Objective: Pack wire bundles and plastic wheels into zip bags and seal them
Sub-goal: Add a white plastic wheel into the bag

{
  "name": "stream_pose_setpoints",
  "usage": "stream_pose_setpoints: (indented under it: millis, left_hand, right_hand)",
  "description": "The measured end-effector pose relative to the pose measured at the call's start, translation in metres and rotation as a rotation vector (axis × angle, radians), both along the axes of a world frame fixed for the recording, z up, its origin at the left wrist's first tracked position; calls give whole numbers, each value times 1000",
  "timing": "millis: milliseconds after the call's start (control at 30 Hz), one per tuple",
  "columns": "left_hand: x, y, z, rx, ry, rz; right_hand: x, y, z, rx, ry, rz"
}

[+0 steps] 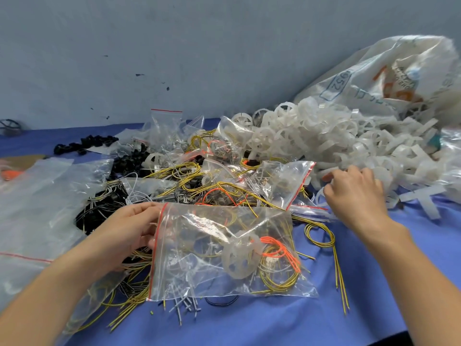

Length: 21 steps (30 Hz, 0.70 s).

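Note:
A clear zip bag [212, 278] with a red seal strip lies on the blue table in front of me. Inside it are a white plastic wheel [239, 258], yellow wire coils and an orange wire bundle [282, 250]. My left hand [132, 228] grips the bag's red-striped mouth at its left edge. My right hand [354, 193] reaches into the pile of white plastic wheels [311, 138] at the right, fingers curled among them; what it holds is hidden. Loose yellow wire bundles [321, 233] lie between the bag and the right hand.
Several more zip bags [282, 181] and tangled wires clutter the table's middle. Black plastic parts [84, 143] lie at the back left. A large white sack [389, 78] spills wheels at the right. Big clear bags [37, 196] cover the left side.

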<state>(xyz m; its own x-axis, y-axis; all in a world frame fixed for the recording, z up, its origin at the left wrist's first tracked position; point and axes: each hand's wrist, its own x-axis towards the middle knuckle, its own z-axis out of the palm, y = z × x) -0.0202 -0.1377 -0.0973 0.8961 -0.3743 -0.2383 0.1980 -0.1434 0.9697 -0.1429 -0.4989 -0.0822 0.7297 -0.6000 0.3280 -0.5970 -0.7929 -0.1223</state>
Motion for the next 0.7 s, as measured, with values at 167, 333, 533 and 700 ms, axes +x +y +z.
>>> stream_pose_setpoints:
  millis: [167, 333, 533, 700]
  left_hand:
    - [7, 4, -2, -82, -70, 115]
    - [-14, -3, 18, -53, -446, 214]
    - [-69, -26, 41, -131, -511, -182]
    - [-73, -29, 44, -315, -247, -81]
  right_hand:
    - [1, 31, 16, -2, -278, 116]
    - [-6, 86, 42, 69, -739, 531]
    - [-16, 155, 40, 793, -870, 878]
    - [-13, 169, 32, 1118, -830, 921]
